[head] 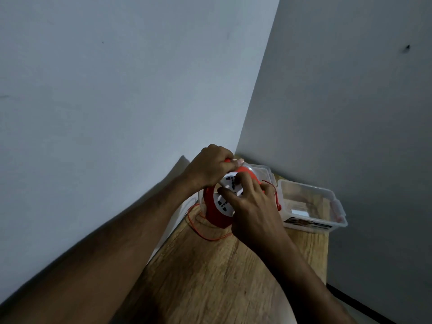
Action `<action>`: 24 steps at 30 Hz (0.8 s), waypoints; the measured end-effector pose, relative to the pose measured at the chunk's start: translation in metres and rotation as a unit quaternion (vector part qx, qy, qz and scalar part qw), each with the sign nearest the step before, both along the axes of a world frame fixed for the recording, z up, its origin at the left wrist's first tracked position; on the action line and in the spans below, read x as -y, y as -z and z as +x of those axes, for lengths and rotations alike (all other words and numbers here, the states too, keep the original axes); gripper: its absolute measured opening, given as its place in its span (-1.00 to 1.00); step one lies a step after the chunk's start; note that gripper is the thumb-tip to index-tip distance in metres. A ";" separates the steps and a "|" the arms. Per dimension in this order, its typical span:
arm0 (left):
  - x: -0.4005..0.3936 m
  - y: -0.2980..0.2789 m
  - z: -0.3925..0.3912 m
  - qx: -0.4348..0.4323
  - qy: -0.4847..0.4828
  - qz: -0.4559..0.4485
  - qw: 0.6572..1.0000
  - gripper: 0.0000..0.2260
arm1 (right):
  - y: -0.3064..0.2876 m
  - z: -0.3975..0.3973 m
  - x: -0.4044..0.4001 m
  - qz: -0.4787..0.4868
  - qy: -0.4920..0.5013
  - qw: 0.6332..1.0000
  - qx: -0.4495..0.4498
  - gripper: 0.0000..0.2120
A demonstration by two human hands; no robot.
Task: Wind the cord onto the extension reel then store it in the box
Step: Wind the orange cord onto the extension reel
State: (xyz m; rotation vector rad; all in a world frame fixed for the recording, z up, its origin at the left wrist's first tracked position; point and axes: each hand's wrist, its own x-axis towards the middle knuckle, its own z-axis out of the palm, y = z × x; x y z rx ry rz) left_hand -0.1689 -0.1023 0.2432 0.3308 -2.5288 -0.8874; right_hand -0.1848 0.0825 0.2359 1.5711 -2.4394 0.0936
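wooden table (pixel 210 277) in the corner of two grey walls, running away toward the far corner. at the far right edge a clear plastic box (pixel 311 204), open on top, just to the right of the reel. behind the reel, near the far corner, a second clear plastic piece (pixel 261 170), maybe the lid, hard to tell.

red extension reel (pixel 218 213) standing upright near the far left edge of the table, white socket face turned toward the camera, so turning axis pointing roughly at the person. left hand (pixel 210 167) on top, fingers curled round the red handle, clamped there to hold the reel steady. right hand (pixel 254 206) in front of the white face, fingertips (pixel 222 190) bent onto it, seemingly gripping a small knob; the knob itself hidden, so not sure what exactly is pinched. right hand nearer to the box.

thin red cord (pixel 210 237) lying loose on the table in a loop below and left of the reel, another red piece (pixel 277 197) hanging by the right wrist, probably the plug end. winding judged not finished yet: slack remaining on the table. next step likely to need turning of the face about its axis, left hand keeping the frame fixed, then moving the reel rightward into the box.
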 end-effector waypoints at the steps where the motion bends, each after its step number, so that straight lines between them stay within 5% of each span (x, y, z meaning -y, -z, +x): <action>1: -0.001 0.000 0.000 0.001 0.003 0.001 1.000 -0.51 | 0.000 -0.002 0.000 -0.004 0.001 1.000 0.002 -0.28; 7: -0.002 -0.004 -0.001 -0.012 -0.005 0.004 1.000 -0.51 | 0.004 -0.013 0.002 -0.118 0.013 0.993 0.006 -0.30; 14: -0.006 -0.005 -0.005 -0.032 -0.011 0.023 0.999 -0.56 | -0.003 0.002 0.023 -0.281 0.207 0.918 0.187 -0.43; 20: 0.006 -0.004 0.001 -0.024 -0.018 0.021 0.999 -0.46 | -0.008 0.010 0.000 -0.253 0.049 0.966 0.018 -0.58; 24: 0.003 -0.005 -0.001 -0.031 -0.005 0.021 0.999 -0.48 | -0.003 0.002 -0.003 -0.071 -0.006 0.997 -0.008 -0.25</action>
